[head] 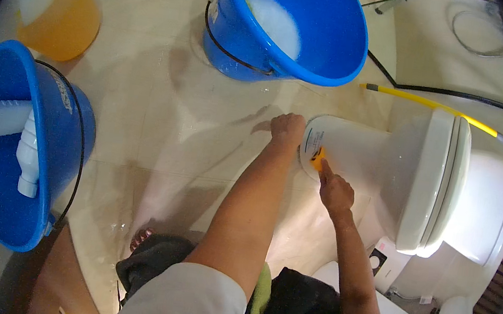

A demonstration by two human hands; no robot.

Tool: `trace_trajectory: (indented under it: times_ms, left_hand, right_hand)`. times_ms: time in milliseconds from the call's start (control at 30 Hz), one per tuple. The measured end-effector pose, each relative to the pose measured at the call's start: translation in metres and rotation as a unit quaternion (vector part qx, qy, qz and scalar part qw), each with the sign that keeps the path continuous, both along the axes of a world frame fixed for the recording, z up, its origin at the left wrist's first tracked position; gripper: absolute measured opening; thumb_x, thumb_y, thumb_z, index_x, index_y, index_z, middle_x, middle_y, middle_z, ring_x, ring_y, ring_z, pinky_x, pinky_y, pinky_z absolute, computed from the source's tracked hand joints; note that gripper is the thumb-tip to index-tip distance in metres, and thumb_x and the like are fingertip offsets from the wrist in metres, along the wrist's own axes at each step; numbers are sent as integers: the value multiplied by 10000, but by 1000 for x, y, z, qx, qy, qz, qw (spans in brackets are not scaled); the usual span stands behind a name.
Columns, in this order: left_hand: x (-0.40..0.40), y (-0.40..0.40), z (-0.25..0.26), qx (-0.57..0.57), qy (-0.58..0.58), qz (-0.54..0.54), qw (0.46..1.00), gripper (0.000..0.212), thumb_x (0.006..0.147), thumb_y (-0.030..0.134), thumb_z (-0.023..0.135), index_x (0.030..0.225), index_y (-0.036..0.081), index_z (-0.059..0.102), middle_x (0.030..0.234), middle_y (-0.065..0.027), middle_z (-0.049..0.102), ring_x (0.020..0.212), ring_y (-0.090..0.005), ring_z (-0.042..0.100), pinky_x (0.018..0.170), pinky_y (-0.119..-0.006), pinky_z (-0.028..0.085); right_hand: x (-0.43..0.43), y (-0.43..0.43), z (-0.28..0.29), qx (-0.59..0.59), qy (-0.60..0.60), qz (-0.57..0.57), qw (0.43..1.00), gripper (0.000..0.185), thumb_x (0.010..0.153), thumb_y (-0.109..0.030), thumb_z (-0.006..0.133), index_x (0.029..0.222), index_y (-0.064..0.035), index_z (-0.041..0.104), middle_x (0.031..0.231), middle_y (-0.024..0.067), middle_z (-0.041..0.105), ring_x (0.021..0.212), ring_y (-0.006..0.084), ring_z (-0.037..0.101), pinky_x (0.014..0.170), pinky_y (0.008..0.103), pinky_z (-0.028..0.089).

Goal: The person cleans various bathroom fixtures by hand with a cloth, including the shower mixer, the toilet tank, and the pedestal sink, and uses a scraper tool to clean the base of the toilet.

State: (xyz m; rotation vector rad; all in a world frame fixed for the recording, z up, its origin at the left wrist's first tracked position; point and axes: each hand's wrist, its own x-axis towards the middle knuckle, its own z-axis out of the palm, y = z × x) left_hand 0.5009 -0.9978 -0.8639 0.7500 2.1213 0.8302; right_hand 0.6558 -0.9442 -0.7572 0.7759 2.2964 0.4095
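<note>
A white ceramic toilet stands at the right, its rounded base on the pale floor. My right hand grips a small orange scraper-like tool, index finger extended along it, with the tool's end against a printed label on the base. Just past the base's front edge is my left hand, fingers curled; whether it holds anything is hidden. A green cloth hangs between the person's dark-clad legs.
A blue bucket with suds stands ahead. Another blue bucket at left holds white bottles, near an orange container with white foam. A yellow pole and black hose run behind the toilet. A white appliance lies lower right.
</note>
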Motion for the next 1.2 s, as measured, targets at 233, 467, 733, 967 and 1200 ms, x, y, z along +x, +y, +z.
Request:
trace_trajectory:
  times_ms: [233, 467, 733, 967, 1200]
  left_hand:
    - [1, -3, 10, -11, 5, -12, 1000, 148, 737, 82, 538, 835, 56, 646, 896, -156, 626, 858, -293, 610, 731, -383, 492]
    - [-6, -8, 11, 10, 1, -11, 1000, 155, 729, 81, 558, 851, 48, 648, 903, -158, 626, 865, -283, 611, 726, -378, 495]
    - [-11, -8, 10, -33, -26, -50, 998, 168, 752, 55, 534, 881, 50, 641, 936, -154, 620, 886, -279, 606, 730, -382, 493]
    - [3, 1, 8, -43, -26, -36, 998, 171, 777, 90, 535, 898, 111, 654, 972, -78, 626, 958, -223, 581, 767, -324, 478]
    - [-5, -2, 7, -45, -19, -32, 998, 183, 777, 89, 530, 913, 110, 649, 988, -73, 621, 951, -223, 584, 767, -328, 476]
  right_hand:
    - [-2, -3, -2, 2, 1, 0, 1000, 385, 890, -316, 357, 1275, -299, 344, 767, 138, 606, 684, 312, 609, 600, 427, 484]
    - [-18, -9, 9, -15, 6, -53, 998, 351, 881, -348, 386, 1225, -293, 426, 862, 130, 610, 773, 304, 591, 687, 413, 455]
    - [-18, -8, 23, -24, 28, -40, 999, 359, 885, -321, 371, 1237, -262, 406, 797, 134, 611, 734, 325, 596, 633, 442, 464]
    - [-25, -7, 19, -4, -3, -43, 999, 365, 891, -346, 355, 1245, -269, 399, 777, 128, 610, 718, 313, 600, 620, 432, 465]
    - [-31, -6, 16, -10, -18, -32, 999, 356, 895, -328, 349, 1245, -278, 390, 789, 138, 610, 713, 316, 602, 592, 432, 466]
